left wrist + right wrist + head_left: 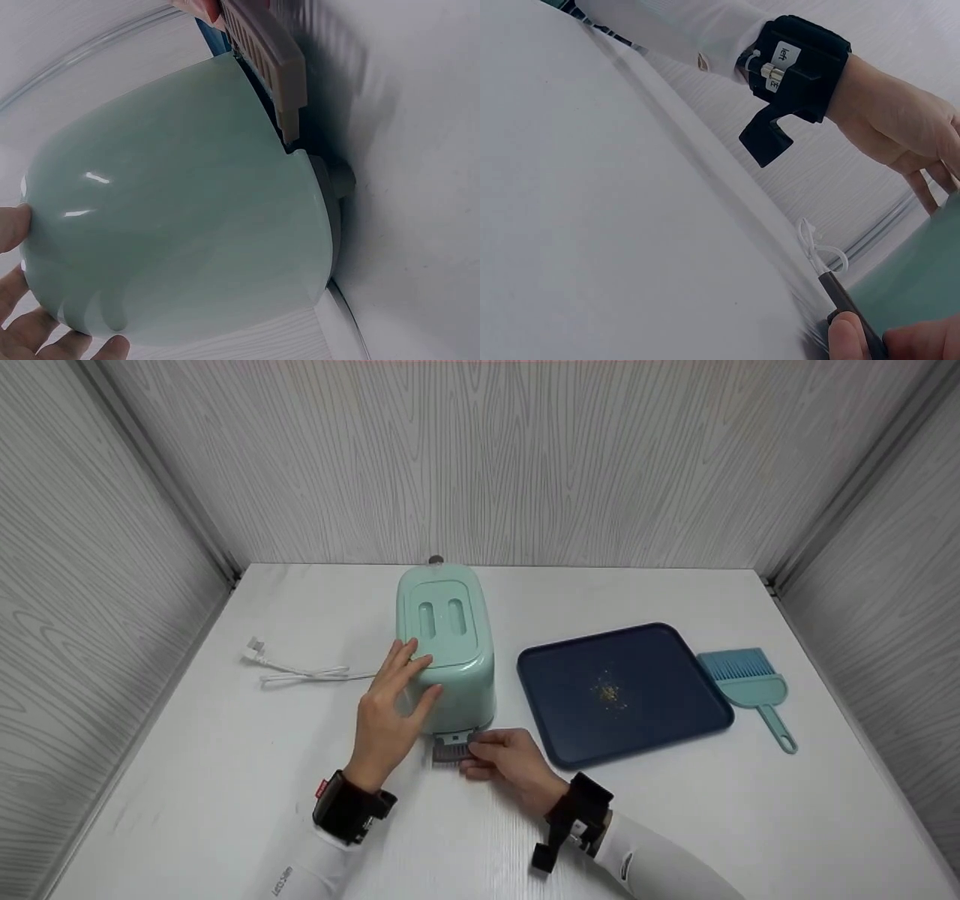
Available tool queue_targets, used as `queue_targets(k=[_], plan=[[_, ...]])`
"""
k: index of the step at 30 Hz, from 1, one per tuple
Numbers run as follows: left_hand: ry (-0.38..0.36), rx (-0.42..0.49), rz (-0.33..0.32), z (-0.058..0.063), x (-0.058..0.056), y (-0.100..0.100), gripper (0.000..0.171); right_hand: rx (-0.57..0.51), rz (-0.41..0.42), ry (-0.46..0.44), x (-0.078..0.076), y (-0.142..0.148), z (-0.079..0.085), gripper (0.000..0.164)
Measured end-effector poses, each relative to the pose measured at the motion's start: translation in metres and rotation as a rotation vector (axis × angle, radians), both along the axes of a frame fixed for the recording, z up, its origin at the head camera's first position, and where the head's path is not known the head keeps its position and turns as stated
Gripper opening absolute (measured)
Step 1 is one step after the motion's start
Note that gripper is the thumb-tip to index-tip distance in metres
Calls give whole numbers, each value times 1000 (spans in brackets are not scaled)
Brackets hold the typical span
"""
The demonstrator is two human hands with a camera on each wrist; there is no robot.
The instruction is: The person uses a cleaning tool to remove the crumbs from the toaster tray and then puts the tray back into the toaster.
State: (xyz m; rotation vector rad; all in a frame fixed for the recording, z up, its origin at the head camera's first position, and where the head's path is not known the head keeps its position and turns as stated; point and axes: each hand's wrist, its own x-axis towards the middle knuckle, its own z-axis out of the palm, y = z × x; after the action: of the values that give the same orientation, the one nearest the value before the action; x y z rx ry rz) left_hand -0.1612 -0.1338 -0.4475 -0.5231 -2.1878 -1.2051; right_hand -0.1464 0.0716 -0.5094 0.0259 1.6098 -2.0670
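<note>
A mint-green toaster (457, 697) with two slot-shaped recesses in its top stands on the white table, its narrow end facing me. My left hand (386, 716) rests on its left top edge, fingers and thumb spread over the smooth shell. At the bottom of the near end, a grey ribbed crumb tray (450, 753) sticks out. My right hand (514, 763) pinches the right side of this tray between thumb and fingers. In the left wrist view the tray (289, 71) stands right at the toaster's lower edge. Thumb and fingertip grip its dark end (844, 300) in the right wrist view.
To the right lies a dark blue serving tray (570, 727) with a small scatter of crumbs (609, 692). A teal dustpan (754, 690) with a blue brush (736, 662) sits beside it. The toaster's white cord (315, 675) lies bundled at left. Grey wood-grain walls enclose the table.
</note>
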Motion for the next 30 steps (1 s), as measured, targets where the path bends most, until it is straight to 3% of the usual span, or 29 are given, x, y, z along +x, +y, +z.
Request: queue_targets(k=[20,30], plan=[[-6,-3,1,1,1,0,42,-13,-73,-21,-3,-4,-1,33],[10,-11,11,0,0,0,41,-24,-65,-32,-6,-3,1,34]])
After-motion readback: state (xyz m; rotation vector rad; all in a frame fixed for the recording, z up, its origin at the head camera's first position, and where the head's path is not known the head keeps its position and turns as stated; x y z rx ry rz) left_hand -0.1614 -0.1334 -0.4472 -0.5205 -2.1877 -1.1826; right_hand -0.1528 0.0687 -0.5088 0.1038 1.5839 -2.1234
